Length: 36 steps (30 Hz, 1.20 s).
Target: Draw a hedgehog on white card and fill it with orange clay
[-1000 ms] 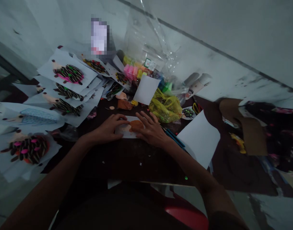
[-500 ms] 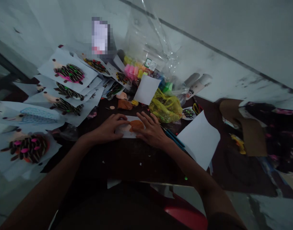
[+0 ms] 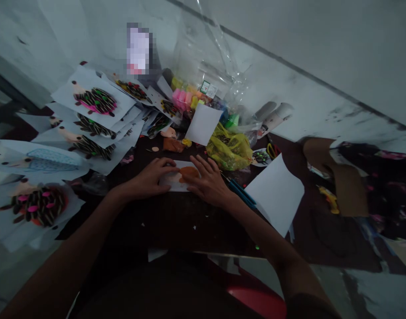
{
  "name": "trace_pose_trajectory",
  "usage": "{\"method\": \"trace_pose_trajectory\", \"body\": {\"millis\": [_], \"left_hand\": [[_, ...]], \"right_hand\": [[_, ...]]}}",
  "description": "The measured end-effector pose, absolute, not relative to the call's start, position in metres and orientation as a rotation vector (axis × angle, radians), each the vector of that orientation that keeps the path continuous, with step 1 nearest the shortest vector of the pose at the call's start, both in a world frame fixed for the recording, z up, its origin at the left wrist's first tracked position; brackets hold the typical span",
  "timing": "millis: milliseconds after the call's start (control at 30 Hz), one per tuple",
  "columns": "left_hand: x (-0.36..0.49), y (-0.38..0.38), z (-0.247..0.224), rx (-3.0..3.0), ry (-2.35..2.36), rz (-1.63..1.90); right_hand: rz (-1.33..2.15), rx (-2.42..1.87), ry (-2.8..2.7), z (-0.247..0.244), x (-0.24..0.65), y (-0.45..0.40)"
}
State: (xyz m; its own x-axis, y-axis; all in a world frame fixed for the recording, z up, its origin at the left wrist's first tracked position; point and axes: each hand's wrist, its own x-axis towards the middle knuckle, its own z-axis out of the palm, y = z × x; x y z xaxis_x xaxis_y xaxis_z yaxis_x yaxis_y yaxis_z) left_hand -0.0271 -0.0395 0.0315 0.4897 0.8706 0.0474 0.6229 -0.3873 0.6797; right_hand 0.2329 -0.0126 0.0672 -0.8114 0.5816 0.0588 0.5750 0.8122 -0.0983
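Note:
A small white card [image 3: 176,188] lies on the dark table in front of me, with a flattened patch of orange modelling clay [image 3: 188,171] and a paler patch on its left part. My left hand [image 3: 152,178] grips the card's left end, thumb at the near edge and curled fingers at the far edge. Over the right end rests my right hand [image 3: 209,181], its fingers stretched and apart, fingertips touching the orange clay. That hand covers part of the clay and card. Just beyond the card sits a lump of brown-orange clay [image 3: 172,145].
Papers with clay hedgehogs [image 3: 94,101] pile up at the left. A yellow plastic bag [image 3: 229,150] and a blank card [image 3: 204,123] stand behind my hands. At the right are white sheets [image 3: 276,195], blue-handled scissors [image 3: 241,193] and brown cardboard [image 3: 350,190].
My right fingers have shifted very slightly on the orange clay. My left hand and the card stay where they were.

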Motion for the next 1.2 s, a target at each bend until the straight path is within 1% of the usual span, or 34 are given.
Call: {"method": "trace_pose_trajectory", "body": {"millis": [833, 1200], "left_hand": [[-0.028, -0.04, 0.028, 2.175, 1.22, 0.563], [-0.028, -0.041, 0.026, 2.171, 1.224, 0.568]], "right_hand": [[0.116, -0.934, -2.861, 0.06, 0.226, -0.032], [0.097, -1.007, -2.858, 0.059, 0.222, -0.032]]}}
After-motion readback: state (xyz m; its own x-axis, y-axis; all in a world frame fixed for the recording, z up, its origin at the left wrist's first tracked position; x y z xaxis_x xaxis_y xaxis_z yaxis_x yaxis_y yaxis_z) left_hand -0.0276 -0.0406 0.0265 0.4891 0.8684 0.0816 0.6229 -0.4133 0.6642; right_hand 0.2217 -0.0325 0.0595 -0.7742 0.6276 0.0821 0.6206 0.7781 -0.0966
